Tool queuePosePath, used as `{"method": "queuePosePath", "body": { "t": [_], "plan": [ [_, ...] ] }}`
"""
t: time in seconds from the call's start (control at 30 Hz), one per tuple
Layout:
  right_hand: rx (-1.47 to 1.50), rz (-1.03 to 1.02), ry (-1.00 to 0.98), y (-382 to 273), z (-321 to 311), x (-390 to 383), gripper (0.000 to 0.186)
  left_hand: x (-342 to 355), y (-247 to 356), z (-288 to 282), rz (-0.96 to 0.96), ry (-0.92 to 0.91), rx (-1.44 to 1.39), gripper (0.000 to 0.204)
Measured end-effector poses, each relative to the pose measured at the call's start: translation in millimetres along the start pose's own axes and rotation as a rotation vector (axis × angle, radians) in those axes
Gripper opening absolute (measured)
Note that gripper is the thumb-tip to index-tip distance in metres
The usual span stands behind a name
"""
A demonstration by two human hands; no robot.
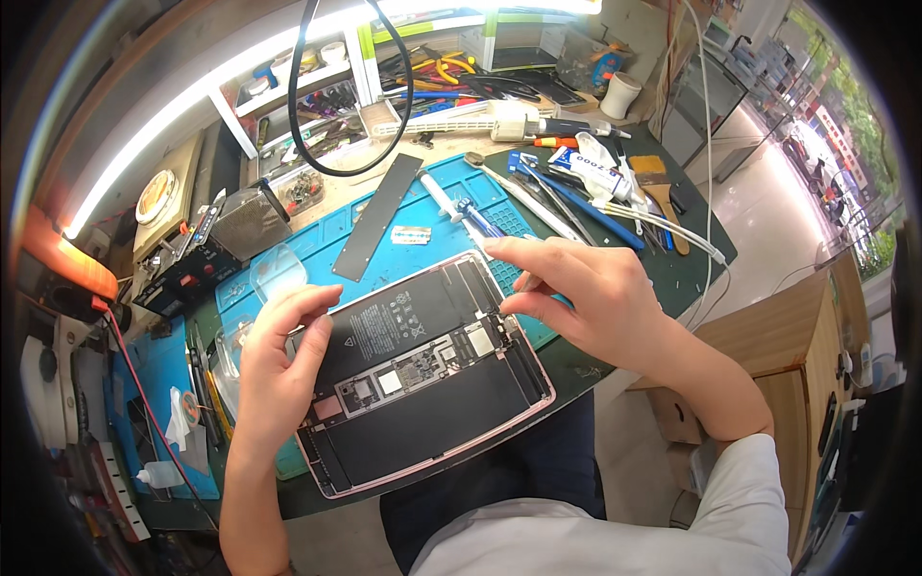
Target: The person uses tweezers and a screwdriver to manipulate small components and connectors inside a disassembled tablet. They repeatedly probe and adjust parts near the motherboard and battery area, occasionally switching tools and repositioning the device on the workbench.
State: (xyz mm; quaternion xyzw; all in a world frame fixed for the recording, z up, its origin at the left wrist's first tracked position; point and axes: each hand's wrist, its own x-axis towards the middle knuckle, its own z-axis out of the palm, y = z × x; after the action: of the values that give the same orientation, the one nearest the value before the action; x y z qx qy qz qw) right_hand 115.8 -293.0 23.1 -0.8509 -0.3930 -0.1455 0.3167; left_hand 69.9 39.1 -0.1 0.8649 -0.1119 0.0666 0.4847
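Observation:
An opened tablet (423,413) with a pink rim lies at a slant before me, its dark battery panels and circuit board exposed. Along its left edge rests my left hand (279,370), fingers curved and the thumb apart from them over the tablet; nothing shows between them. Over the tablet's right end is my right hand (591,293), its index finger stretched forward. The thumb tip meets small dark parts by the board's end, and the other fingers curl in behind it. Whatever that hand pinches is too small or hidden to name.
The tablet lies partly on a blue work mat (317,235). Beyond it are a long black strip (379,216) and a white syringe (440,197). Tweezers, pens and a wide brush (661,192) crowd the right. A black cable loop (293,96) hangs above the bench.

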Motion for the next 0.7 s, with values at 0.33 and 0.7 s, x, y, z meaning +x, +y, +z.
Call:
{"method": "queuePosePath", "body": {
  "t": [0.33,0.7],
  "plan": [
    [0.17,0.136,0.017,-9.5,3.3,3.2,0.059,-1.3,-0.9,-7.0,0.033,0.034,0.057,0.027],
    [0.159,0.109,0.019,-6.2,9.7,-0.3,0.064,-3.3,5.7,-0.6,0.004,-0.002,0.057,0.025]
  ]
}}
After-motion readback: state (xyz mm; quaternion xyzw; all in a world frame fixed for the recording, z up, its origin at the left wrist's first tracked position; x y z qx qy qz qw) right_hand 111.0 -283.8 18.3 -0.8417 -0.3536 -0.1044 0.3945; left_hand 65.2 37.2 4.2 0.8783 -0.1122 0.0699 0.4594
